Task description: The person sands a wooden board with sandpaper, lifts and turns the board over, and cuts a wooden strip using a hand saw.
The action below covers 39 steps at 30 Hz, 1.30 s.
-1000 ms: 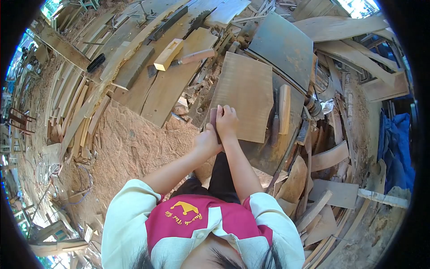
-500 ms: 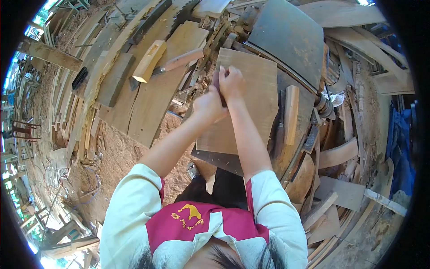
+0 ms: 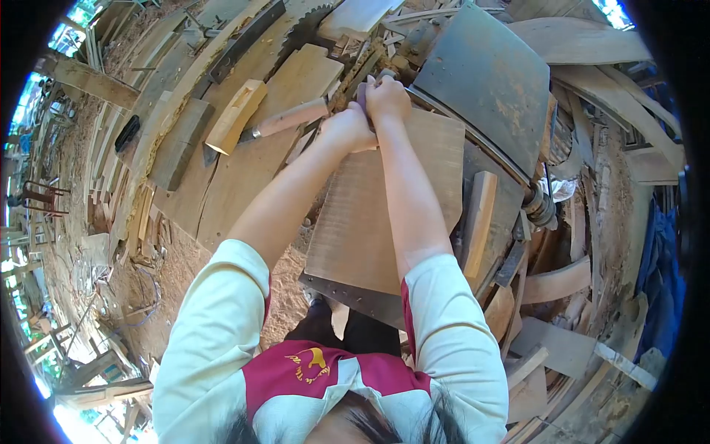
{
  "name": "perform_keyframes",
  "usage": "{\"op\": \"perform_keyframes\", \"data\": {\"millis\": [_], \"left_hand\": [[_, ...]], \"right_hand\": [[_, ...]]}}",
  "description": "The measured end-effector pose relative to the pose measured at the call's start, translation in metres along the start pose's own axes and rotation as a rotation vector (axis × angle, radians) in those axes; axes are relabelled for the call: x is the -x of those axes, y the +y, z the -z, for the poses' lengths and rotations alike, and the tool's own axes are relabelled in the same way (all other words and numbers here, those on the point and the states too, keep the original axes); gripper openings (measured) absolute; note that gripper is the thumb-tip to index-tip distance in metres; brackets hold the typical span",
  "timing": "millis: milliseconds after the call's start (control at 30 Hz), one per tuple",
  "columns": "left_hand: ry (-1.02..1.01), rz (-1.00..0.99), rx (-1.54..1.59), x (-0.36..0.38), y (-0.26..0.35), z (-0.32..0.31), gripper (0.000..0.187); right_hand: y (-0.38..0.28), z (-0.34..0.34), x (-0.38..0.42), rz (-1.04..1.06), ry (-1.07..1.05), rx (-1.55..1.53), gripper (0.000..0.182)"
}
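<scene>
A flat, rectangular brown wooden board (image 3: 384, 222) lies under my forearms. At its far edge my right hand (image 3: 388, 100) is closed around a dark reddish-brown block (image 3: 361, 94), which is mostly hidden by the fingers. My left hand (image 3: 347, 130) is closed on the near-left side of the same block, against the right wrist. Left of the hands, a wooden-handled chisel (image 3: 292, 118) rests on planks beside a pale yellow wooden block (image 3: 237, 117). To the right of the board lies a narrow wooden strip (image 3: 481, 222).
A grey metal plate (image 3: 484, 81) stands beyond the board on the right, with a machine shaft (image 3: 542, 207) below it. A toothed saw blade (image 3: 303, 33) lies at the back. Curved offcuts (image 3: 558, 281) are piled on the right, and sawdust (image 3: 200, 274) covers the floor.
Both hands have slid forward with the block, from the upper part of the board to its far edge. My arms are straighter. The camera view has shifted slightly.
</scene>
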State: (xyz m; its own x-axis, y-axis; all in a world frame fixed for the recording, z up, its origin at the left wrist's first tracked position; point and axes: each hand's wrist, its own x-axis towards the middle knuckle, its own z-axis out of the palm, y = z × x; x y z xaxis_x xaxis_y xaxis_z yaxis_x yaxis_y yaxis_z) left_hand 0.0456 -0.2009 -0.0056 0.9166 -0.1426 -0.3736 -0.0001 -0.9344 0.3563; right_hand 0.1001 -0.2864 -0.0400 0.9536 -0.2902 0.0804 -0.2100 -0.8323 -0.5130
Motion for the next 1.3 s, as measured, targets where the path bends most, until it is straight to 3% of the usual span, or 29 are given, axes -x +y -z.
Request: {"op": "perform_keyframes", "data": {"millis": [267, 600, 833, 1067, 1300], "left_hand": [[0.029, -0.039, 0.035, 0.056, 0.010, -0.011, 0.076], [-0.015, 0.045, 0.107, 0.201, -0.004, -0.070, 0.069], [-0.108, -0.045, 0.075, 0.284, -0.012, -0.099, 0.070], [-0.170, -0.024, 0.079, 0.267, -0.002, -0.087, 0.069], [-0.157, 0.010, 0.055, 0.182, 0.029, -0.063, 0.068]], "right_hand": [[0.022, 0.017, 0.051, 0.002, 0.063, -0.032, 0.037], [0.035, 0.048, 0.213, 0.039, 0.083, -0.096, 0.032], [0.052, 0.071, 0.305, 0.044, 0.074, -0.144, 0.030], [0.049, 0.073, 0.285, 0.005, 0.041, -0.095, 0.031], [0.059, 0.059, 0.187, 0.002, 0.110, -0.063, 0.033]]}}
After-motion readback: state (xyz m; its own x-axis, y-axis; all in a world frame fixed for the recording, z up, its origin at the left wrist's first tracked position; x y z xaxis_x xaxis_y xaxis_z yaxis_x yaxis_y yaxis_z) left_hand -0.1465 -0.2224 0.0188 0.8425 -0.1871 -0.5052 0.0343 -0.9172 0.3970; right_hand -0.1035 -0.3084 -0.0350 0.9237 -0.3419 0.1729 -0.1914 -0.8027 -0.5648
